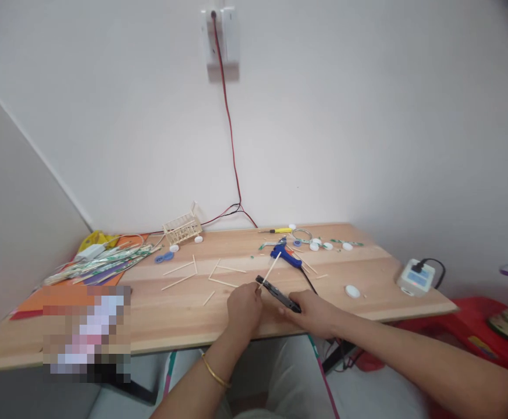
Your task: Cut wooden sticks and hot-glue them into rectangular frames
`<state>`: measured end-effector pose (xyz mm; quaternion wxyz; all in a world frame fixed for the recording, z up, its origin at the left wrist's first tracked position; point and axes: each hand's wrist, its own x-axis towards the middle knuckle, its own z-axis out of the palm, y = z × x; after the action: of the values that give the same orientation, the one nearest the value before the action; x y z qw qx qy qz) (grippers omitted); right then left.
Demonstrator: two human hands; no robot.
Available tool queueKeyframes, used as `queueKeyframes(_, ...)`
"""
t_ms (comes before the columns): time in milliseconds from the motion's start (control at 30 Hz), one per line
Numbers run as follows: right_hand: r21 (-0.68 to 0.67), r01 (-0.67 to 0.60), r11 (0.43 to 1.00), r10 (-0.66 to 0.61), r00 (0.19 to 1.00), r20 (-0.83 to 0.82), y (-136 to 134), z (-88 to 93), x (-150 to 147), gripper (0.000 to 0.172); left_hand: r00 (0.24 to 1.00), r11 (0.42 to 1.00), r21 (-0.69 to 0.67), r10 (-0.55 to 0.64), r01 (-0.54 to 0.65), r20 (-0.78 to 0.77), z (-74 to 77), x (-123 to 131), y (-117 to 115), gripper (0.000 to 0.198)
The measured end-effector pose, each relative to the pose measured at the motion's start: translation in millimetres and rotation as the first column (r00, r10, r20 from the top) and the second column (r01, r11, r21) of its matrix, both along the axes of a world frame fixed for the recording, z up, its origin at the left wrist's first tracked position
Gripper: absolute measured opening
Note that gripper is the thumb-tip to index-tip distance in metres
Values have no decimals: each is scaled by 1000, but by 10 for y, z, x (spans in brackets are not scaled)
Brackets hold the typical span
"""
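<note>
One frame (183,228) standing, much left unjoined

We judge the work to be partway along. The frame, a latticed stick build, stands at the back of the tabletop (389,273), left of centre, and looks put together. Nearer the front, we see a first outline (178,268) and a second outline (223,283), each three sticks laid flat with one side missing. They seem arranged rather than fixed, though we cannot tell whether their corners are glued. A short piece (209,298) lies apart, just in front of them.

The stick (271,268) being worked slants up from the left hand (244,309), whose fingers are closed around its lower end near the tabletop's front edge. The right hand (315,313) is wrapped around the handles of the pliers (281,296), their nose right at the stick. We cannot tell whether the jaws bite it; no cut shows, so we take this trimming as unfinished.

The glue gun (286,256) rests behind, untouched by either hand. A bundle (105,266) on the left suggests plenty of material remains.
</note>
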<state>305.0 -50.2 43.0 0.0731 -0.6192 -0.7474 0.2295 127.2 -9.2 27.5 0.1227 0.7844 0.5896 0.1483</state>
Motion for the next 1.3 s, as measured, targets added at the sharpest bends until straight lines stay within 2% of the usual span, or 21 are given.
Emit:
queueKeyframes(167,-138,49,989,-54,998,-36,39,-26,77,56,999,999,-48,6,-8,-53,-29,143,63,30)
queueKeyframes(300,-324,117,939,-166,978,-127,54,-23,98,59,997,998,-66,3,-8,-81,-20,202,123,29)
queueKeyframes(367,-370,145,918,-210,967,-143,57,-41,114,61,996,998,-70,1,-8,-93,-2,223,146,28)
queueKeyframes(700,-398,121,909,-216,955,-204,91,-127,195,60,991,993,-113,-28,13,-133,31,244,207,26)
queueKeyframes(867,-432,49,901,-191,937,-293,87,-12,181,59,990,993,-117,-44,29,-134,11,233,181,28)
queueKeyframes(1000,-510,-9,860,-136,960,-245,142,105,190,67,988,992,-121,-44,26,-146,32,243,167,29)
queueKeyframes(1133,-463,-23,886,-83,975,-207,128,118,190,72,987,991,-134,-47,27,-154,60,248,168,29)
queueKeyframes(1300,-442,4,897,-125,962,-243,68,10,207,68,988,988,-150,-56,35,-142,56,250,168,27)
